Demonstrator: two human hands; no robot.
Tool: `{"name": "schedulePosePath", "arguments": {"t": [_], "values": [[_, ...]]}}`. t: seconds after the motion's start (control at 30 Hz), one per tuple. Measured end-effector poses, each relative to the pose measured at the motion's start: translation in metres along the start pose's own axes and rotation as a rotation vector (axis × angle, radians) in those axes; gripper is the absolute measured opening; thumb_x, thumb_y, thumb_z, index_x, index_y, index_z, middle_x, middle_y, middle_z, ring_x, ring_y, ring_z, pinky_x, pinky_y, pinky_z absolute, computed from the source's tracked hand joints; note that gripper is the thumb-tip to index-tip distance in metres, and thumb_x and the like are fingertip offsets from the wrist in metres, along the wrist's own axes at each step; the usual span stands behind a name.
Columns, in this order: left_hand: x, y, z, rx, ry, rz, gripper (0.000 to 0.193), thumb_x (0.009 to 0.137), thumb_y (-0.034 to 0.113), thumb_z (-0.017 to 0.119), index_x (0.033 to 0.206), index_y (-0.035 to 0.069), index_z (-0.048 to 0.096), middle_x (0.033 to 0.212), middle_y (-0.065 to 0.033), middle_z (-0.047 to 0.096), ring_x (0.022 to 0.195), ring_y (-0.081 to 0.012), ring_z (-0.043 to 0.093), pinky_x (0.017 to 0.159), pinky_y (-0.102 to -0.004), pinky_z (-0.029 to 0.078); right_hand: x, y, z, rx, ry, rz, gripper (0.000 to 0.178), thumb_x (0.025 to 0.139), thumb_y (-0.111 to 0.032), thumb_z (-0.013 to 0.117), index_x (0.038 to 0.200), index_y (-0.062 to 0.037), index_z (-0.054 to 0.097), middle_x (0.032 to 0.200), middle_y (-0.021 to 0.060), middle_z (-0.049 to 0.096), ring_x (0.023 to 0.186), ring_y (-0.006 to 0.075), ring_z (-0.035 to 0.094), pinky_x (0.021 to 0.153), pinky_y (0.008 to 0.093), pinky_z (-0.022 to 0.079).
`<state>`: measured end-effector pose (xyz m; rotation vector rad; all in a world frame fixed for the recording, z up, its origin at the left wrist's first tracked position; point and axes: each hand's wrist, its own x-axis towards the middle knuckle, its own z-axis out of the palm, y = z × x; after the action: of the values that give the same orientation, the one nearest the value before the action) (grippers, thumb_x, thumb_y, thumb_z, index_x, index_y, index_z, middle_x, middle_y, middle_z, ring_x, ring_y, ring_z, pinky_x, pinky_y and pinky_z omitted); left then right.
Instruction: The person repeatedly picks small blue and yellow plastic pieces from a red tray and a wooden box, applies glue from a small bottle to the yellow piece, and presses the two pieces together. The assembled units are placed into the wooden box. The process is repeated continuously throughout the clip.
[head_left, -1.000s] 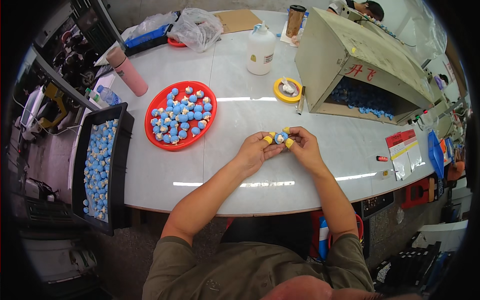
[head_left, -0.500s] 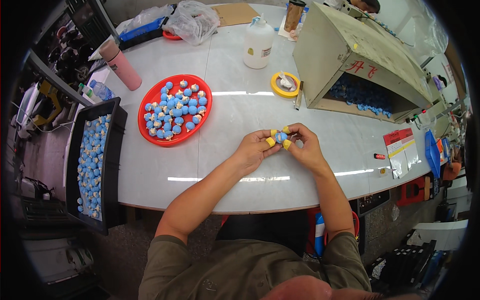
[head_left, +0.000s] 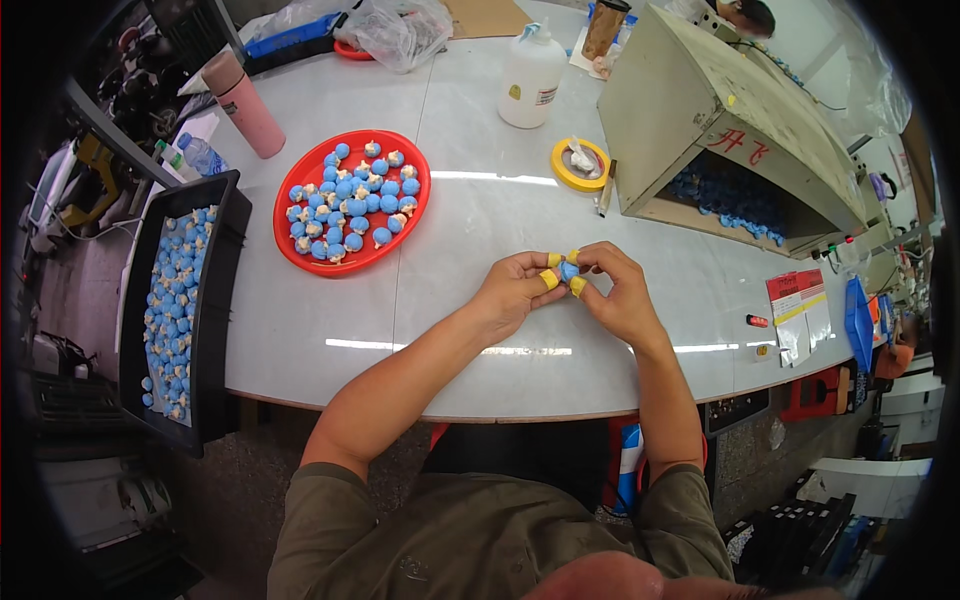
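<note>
Between the fingertips of both hands is a small blue piece, pinched above the light table near its front. My left hand closes on it from the left, my right hand from the right. Yellow tape wraps the thumb and forefinger tips of each hand. Fingers cover part of the piece, so its full shape is hidden. To the left, a round red tray holds many small blue balls with cream-coloured parts.
A black bin of similar balls stands at the left edge. Farther back are a pink flask, a white bottle and a yellow tape roll. At right, an open-fronted box contains blue pieces; printed cards lie nearer.
The blue piece looks slightly turned between my fingers. Both hands stay in nearly the same place, and the whole view has shifted a little.
</note>
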<state>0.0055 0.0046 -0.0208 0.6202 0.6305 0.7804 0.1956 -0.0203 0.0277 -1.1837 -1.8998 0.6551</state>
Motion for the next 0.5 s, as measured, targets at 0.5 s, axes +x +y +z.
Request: {"name": "schedulePosePath", "arguments": {"t": [0.5], "values": [[0.0016, -0.0048, 0.0008, 0.039, 0.026, 0.038, 0.023, 0.096, -0.001, 0.059, 0.118, -0.005, 0.058, 0.114, -0.0117, 0.064, 0.104, -0.0185, 0.066, 0.095, -0.029, 0.057, 0.0032, -0.0057, -0.0053, -0.105, -0.049, -0.025, 0.026, 0.073, 0.008, 0.067, 0.098, 0.0015, 0.065, 0.095, 0.0126, 0.065, 0.088, 0.0284, 0.066, 0.081, 0.0348, 0.052]]}}
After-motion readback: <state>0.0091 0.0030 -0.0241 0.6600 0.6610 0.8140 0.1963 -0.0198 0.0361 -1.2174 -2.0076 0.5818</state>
